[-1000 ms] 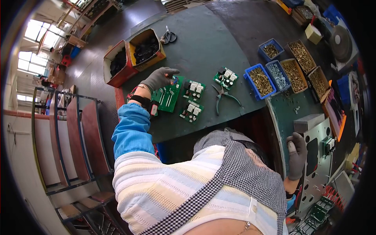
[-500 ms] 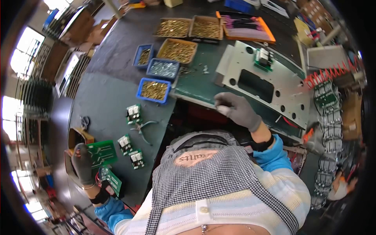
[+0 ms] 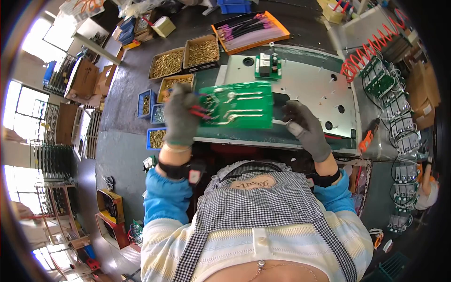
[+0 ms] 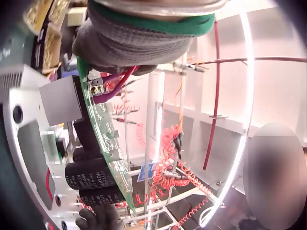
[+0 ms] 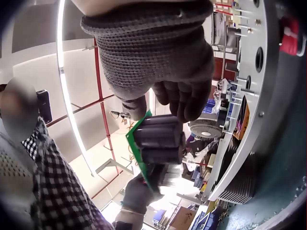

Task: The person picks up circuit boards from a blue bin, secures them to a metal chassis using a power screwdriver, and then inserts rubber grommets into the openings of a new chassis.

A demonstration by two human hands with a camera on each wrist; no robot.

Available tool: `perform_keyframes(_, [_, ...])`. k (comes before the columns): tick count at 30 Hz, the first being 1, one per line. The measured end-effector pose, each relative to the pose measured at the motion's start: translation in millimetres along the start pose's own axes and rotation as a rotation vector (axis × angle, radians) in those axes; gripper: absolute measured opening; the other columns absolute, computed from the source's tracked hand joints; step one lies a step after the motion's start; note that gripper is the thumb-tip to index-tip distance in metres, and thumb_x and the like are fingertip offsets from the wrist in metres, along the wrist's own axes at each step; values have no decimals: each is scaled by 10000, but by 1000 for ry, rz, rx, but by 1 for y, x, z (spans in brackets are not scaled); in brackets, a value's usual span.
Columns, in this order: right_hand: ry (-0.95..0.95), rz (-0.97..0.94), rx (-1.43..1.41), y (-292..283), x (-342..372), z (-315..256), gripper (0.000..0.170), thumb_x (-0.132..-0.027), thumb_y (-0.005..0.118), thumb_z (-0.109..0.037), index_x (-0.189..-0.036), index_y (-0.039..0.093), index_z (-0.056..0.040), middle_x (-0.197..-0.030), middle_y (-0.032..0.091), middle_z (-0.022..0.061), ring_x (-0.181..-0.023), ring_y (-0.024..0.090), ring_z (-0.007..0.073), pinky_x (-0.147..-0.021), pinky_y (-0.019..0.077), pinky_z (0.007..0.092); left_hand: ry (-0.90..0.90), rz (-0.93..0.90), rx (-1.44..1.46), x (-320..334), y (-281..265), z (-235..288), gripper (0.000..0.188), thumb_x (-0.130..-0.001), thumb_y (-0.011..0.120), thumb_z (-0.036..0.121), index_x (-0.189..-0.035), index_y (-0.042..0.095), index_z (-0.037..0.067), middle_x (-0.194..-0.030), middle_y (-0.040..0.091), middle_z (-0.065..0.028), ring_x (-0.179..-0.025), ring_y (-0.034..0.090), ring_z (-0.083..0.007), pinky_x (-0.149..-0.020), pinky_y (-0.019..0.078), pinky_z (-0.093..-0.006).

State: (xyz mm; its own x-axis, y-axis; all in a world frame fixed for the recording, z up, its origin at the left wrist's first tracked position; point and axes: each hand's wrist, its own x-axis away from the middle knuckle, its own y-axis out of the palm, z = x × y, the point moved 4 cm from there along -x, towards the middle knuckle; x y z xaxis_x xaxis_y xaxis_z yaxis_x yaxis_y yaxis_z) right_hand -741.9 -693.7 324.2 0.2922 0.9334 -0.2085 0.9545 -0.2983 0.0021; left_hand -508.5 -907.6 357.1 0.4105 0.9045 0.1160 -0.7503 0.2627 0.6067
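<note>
In the head view my gloved left hand (image 3: 181,117) grips one end of a large green circuit board (image 3: 253,104), solder side up, with red and purple wires by the fingers. On its underside the left wrist view shows several black capacitors (image 4: 91,173) and a pale block-shaped part (image 4: 60,99). My gloved right hand (image 3: 307,129) is near the board's other end, thumb and fingers loosely bent, with a small gap between them and the edge. Below both hands lies a silver metal panel (image 3: 300,77) with round holes and upright pins. A small green board with white parts (image 3: 268,66) sits on it.
Bins of brass hardware (image 3: 168,63) stand behind my left hand. An orange tray (image 3: 251,30) of dark tubes with pink ends lies at the back. A coiled red hose (image 3: 373,44) hangs at the right, above an orange-handled tool (image 3: 369,135) and a row of wired boards (image 3: 397,105).
My left hand has gone from the left end of the table to over the metal panel, now with the large circuit board. The right hand stays near the panel; the head view has turned.
</note>
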Motion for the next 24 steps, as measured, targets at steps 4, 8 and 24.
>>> perform_keyframes(4, [47, 109, 16, -31, 11, 6, 407, -911, 604, -129, -1270, 480, 19, -1115, 580, 72, -916, 556, 102, -813, 477, 245, -139, -34, 25, -34, 34, -67, 308, -963, 534, 364, -846, 555, 81, -538, 309, 64, -528, 318, -89, -509, 279, -225])
perform_keyframes(8, [152, 150, 34, -55, 26, 22, 332, -909, 593, -86, -1212, 510, 24, -1033, 603, 60, -910, 570, 99, -816, 478, 241, -203, 47, 32, -51, 21, -99, 313, -979, 523, 325, -851, 576, 45, -589, 377, 41, -539, 339, -85, -507, 287, -229])
perform_keyframes(24, [11, 746, 705, -281, 118, 37, 209, -841, 632, -141, -1011, 629, -18, -836, 655, 105, -755, 637, 208, -697, 507, 338, -155, -40, -661, -61, 1, -121, 197, -931, 571, 282, -916, 599, 88, -633, 435, 40, -538, 450, -79, -471, 386, -231])
